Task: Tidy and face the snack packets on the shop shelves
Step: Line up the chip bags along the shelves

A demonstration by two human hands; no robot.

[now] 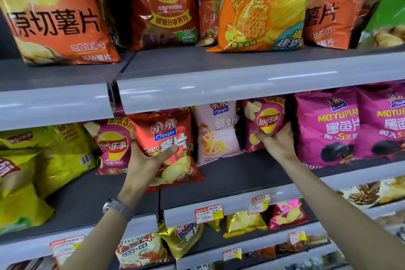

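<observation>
Red foil is my nearest worry. The red Qinqin packet (168, 149) hangs in front of the middle shelf (236, 173), its lower corner out past the front lip and above the price tags (209, 213). Only my left hand (144, 164) holds it, fingers curled behind the left edge and thumb pressed across the printed face. That grip sits low and to one side, so I judge the bag could swing or slip out. A harder squeeze would crush the crisps and crease the face I mean to show. The yellow packets (63, 151) to the left lie slumped, and a nudge from my left forearm (96, 239) could tip them off the shelf.

Just behind the red bag stand the left Lay's packet (114, 147) and the pink shrimp packet (215, 136). A careless set-down could knock either one flat.

Further in, my right hand (276, 140) pinches the lower part of the small Lay's packet (265, 123), which stands towards the back between the pink shrimp packet and the Moyupian packets (328, 129). Dragging it forward could pull those neighbours askew, as the nearest Moyupian bag sits close beside my knuckles. Its top is tucked under the upper shelf lip (241, 90), so a straight lift could snag there.

With both hands occupied, I have nothing free to catch a topple.
</observation>
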